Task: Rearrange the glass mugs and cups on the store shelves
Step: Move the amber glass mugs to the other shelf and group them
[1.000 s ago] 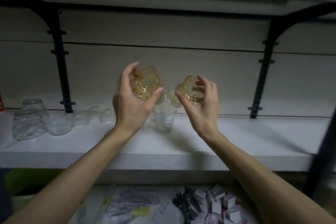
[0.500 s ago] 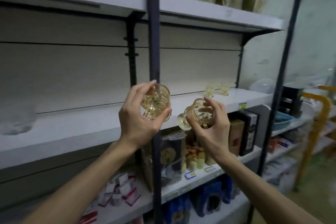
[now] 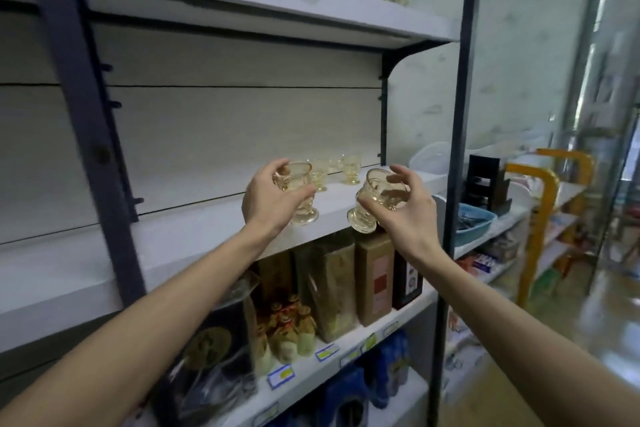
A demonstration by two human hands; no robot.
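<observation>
My left hand (image 3: 270,199) grips an amber footed glass cup (image 3: 298,184), held upright just over the white shelf (image 3: 194,229). My right hand (image 3: 401,206) holds a second amber footed cup (image 3: 375,196), tilted, in front of the shelf's front edge. At the back right of the same shelf stand several matching amber cups (image 3: 350,168), beyond both hands.
A dark upright post (image 3: 83,135) crosses the shelf on the left and another post (image 3: 457,135) stands just right of my right hand. Boxes and bottles (image 3: 332,288) fill the shelf below. A blue basket (image 3: 472,222) sits on the neighbouring shelf to the right.
The view has swung right from the clear glassware to the right shelf bay. Both hands carried their amber cups along, closer to the amber cups at the back.
</observation>
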